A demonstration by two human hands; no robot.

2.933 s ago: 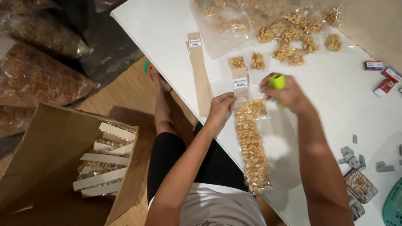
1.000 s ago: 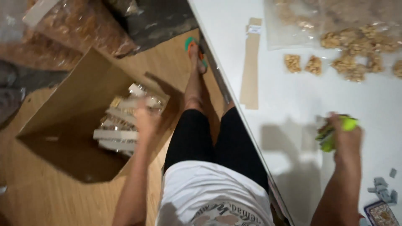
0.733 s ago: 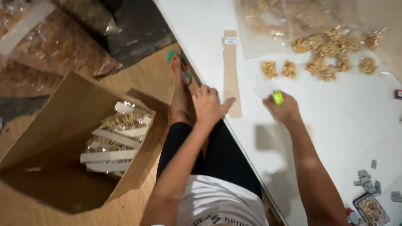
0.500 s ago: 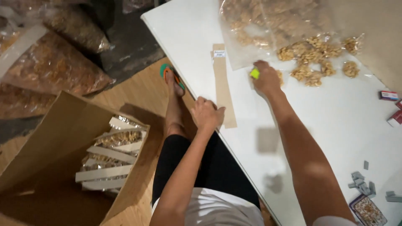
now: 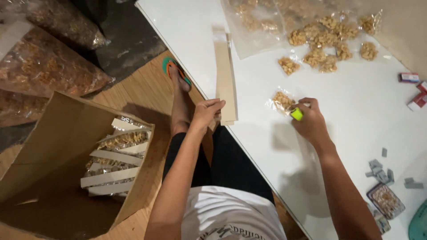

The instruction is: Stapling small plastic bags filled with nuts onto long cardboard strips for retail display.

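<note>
Two hands at work on the white table (image 5: 356,115): left hand (image 5: 205,113) pinches the near end of the brown cardboard strips (image 5: 224,75), thumb under and fingers on top at the table edge; right hand (image 5: 310,121) is closed round a small yellow-green stapler (image 5: 296,114) with its fingertips touching a small clear packet of peanuts (image 5: 282,101) just beside it. Strips look light, stiff and flat, probably easiest taken by an end or long edge. Packet looks light, soft and crinkly, film likely slippery, so best pinched at the empty top flap, not the bulging nuts. More small peanut packets (image 5: 327,44) lie farther up the table, partly on a big clear bag. Cardboard box (image 5: 53,146) on the floor holds finished packets with card headers (image 5: 116,162), roughly stacked. Loose staple bars (image 5: 380,169) lie near the right forearm.
</note>
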